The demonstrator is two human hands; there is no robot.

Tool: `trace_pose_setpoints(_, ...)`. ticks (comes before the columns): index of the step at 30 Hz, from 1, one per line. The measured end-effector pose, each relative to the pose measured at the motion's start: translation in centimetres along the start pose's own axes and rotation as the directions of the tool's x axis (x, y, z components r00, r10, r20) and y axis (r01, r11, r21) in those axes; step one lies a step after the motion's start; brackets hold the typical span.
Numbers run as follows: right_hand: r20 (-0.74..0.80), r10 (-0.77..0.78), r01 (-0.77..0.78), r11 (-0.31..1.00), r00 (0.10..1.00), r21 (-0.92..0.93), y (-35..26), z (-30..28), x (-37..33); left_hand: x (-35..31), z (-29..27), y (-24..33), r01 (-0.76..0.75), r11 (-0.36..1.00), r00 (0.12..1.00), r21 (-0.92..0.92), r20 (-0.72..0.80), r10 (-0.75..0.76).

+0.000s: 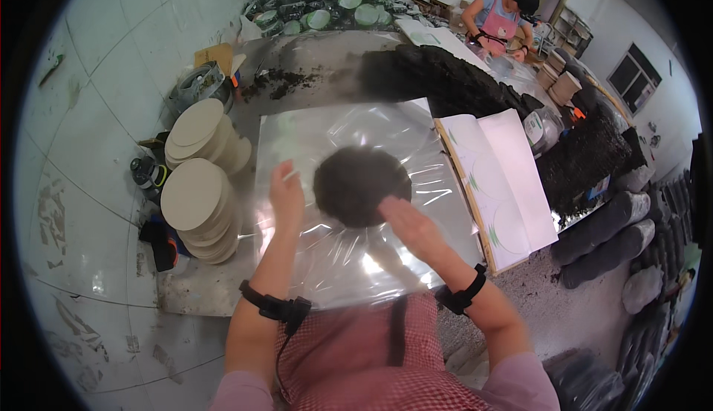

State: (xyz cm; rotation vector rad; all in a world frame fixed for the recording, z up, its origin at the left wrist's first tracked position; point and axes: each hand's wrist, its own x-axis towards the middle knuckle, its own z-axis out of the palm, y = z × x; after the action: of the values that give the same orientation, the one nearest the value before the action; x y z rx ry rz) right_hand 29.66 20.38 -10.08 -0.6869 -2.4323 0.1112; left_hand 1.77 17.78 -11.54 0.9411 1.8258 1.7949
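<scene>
A round, nearly black disc (356, 180), which looks like dried seaweed, lies on a stack of clear plastic sheets (286, 140) in front of me. My right hand (412, 224) is at the disc's lower right edge, its fingers stretched toward it and blurred; whether they press on it is hard to make out. To the left of the disc, apart from it, my left hand (287, 194) is over the plastic with fingers raised and nothing visible in them. Both wrists wear black straps.
Stacks of round beige discs (194, 195) stand at left, beside a bottle (148, 173). White printed sheets on a board (494, 180) lie at right. Dark sheets (445, 76) pile up behind, with wrapped round packs (319, 18) beyond. A co-worker (501, 21) works at the far right.
</scene>
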Motion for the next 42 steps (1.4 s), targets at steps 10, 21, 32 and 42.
trace_pose_setpoints(10,0.300,-0.032,0.007,0.996,0.954,0.085,-0.4,-2.1,5.6,-1.9,2.8,1.5,-0.771,0.575,0.560,0.272,0.720,0.410)
trace_pose_setpoints(21,0.393,0.038,-0.067,0.996,0.919,0.059,2.5,5.8,8.0,-1.6,3.1,-0.2,-0.825,0.406,0.535,0.393,0.773,0.340)
trace_pose_setpoints(32,0.632,0.008,-0.008,1.000,0.775,-0.002,2.7,7.6,8.5,2.9,0.0,1.4,-0.190,0.911,0.814,0.365,0.577,-0.061)
trace_pose_setpoints(42,0.795,0.029,0.024,0.998,0.606,-0.054,3.3,9.5,8.3,1.4,4.5,1.6,-0.643,0.343,0.720,0.685,0.693,-0.037)
